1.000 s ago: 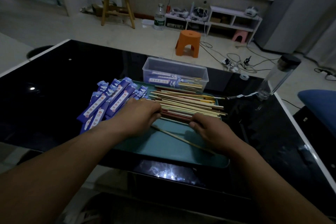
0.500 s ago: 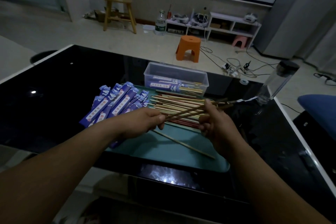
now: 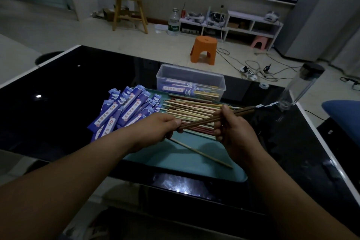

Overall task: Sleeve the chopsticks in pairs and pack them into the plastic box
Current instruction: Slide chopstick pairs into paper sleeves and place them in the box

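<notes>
Risk: pair of dark brown wooden chopsticks (image 3: pixel 204 121), crossed and uneven, may splay or drop onto the teal plastic tray (image 3: pixel 175 160) if either grip slackens, and would then jam at the mouth of a blue paper sleeve (image 3: pixel 134 106).
Left hand (image 3: pixel 161 126): fingers curled, pinching the near ends.
Right hand (image 3: pixel 231 128): fingers curled round the mid-shaft.
Clear plastic box (image 3: pixel 191 78): behind the tray on the black counter (image 3: pixel 97 76), holding a few sleeved pairs.
</notes>
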A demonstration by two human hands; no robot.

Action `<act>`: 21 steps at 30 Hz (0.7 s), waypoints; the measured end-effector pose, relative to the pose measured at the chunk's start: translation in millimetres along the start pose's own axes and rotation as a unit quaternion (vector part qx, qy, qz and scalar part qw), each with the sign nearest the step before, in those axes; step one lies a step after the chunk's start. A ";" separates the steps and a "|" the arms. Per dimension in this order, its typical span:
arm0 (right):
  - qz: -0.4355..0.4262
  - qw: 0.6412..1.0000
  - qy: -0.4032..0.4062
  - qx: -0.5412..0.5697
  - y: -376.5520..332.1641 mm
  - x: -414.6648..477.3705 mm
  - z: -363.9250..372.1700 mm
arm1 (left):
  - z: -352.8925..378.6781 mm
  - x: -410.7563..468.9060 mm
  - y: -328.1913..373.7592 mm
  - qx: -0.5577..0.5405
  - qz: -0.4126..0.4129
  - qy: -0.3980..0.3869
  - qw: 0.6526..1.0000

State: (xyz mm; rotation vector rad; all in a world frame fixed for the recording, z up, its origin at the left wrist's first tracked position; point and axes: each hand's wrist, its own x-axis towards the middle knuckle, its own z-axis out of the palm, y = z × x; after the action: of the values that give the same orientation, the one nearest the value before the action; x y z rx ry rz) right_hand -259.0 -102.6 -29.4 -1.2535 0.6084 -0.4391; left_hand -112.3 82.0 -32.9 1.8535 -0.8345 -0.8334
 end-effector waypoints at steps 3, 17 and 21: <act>0.000 1.000 0.001 0.020 1.9 0.3 0.5 | 1.0 1.7 -4.4 -0.019 -0.013 0.030 0.999; 0.001 0.999 0.053 0.007 5.5 7.1 -1.3 | -65.3 -6.5 -29.1 0.481 -0.080 0.181 0.854; -0.007 0.999 0.048 -0.009 5.3 7.9 4.7 | -51.0 -0.2 -36.8 0.519 -0.090 0.168 0.833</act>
State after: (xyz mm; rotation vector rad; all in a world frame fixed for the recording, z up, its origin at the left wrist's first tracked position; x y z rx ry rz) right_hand -250.0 -102.6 -35.0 -1.2604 0.6866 -0.5080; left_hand -63.4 118.6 -48.2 2.9530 -0.9750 -0.0651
